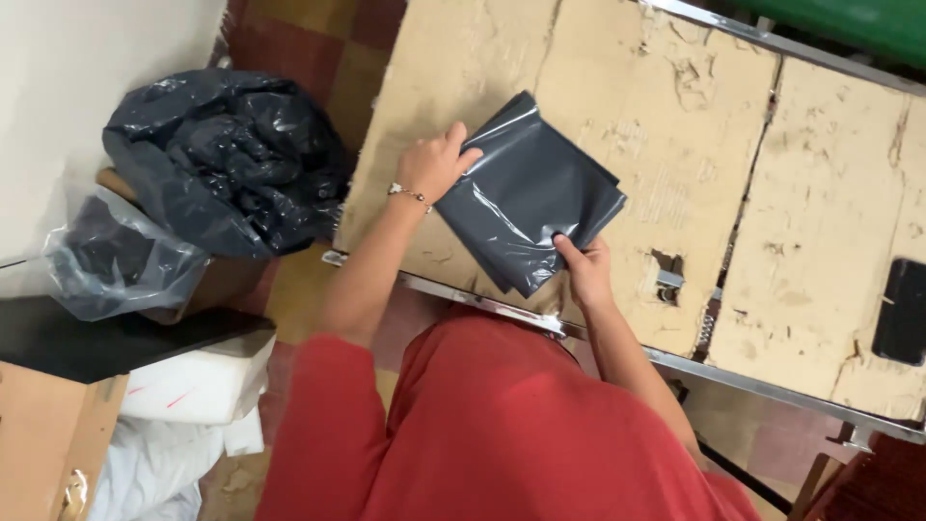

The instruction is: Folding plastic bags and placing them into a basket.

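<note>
A folded dark grey plastic bag (526, 193) lies on a worn cardboard-covered table (820, 241). My left hand (434, 164), with a thin bracelet at the wrist, rests on the bag's left edge with fingers laid over it. My right hand (584, 270) pinches the bag's near corner between thumb and fingers. Both arms reach out from a red garment at the bottom of the view.
A large crumpled black plastic bag (227, 154) sits on the floor at left, beside a translucent grey bag (111, 256). White bags (183, 425) and a cardboard box (48, 434) lie at lower left. A black phone (902, 309) rests at the table's right edge.
</note>
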